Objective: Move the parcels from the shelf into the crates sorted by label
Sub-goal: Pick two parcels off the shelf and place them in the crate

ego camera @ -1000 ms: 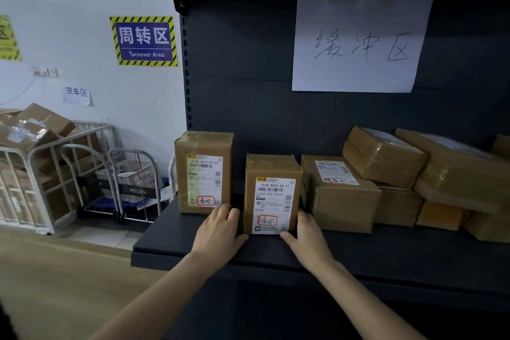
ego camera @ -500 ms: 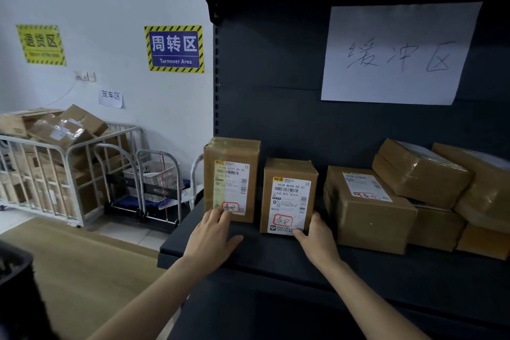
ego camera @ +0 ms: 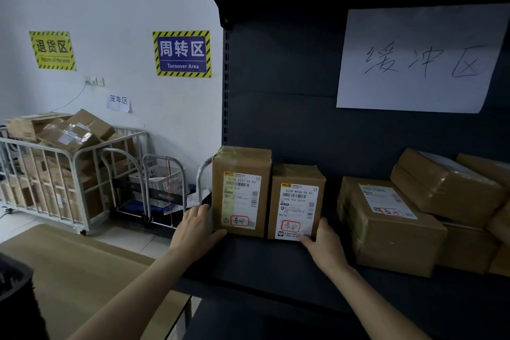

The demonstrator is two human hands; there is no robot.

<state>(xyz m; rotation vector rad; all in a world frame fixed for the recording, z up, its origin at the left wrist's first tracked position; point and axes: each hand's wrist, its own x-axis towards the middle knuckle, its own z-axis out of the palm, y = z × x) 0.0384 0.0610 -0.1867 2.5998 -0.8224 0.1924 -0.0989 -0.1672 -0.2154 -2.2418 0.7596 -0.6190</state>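
Note:
Two brown parcels stand side by side, touching, at the left end of the dark shelf (ego camera: pixel 276 265). The taller parcel (ego camera: pixel 241 190) is on the left, the shorter parcel (ego camera: pixel 296 201) on the right. Each carries a white label with a red-circled handwritten mark. My left hand (ego camera: pixel 196 232) holds the taller parcel's left side, thumb on its lower front corner. On the shorter parcel's right side, my right hand (ego camera: pixel 325 246) holds the box with its thumb on the label's bottom edge.
A larger labelled parcel (ego camera: pixel 386 223) and a stack of more parcels (ego camera: pixel 447 188) lie to the right on the shelf. A metal cage cart (ego camera: pixel 55 174) full of boxes and folded trolleys (ego camera: pixel 154 185) stand left. A dark crate's edge (ego camera: pixel 13 284) shows at bottom left.
My left hand moved from beside the shorter parcel to the taller parcel's left side. The two parcels, apart before, now touch. The view shifted left.

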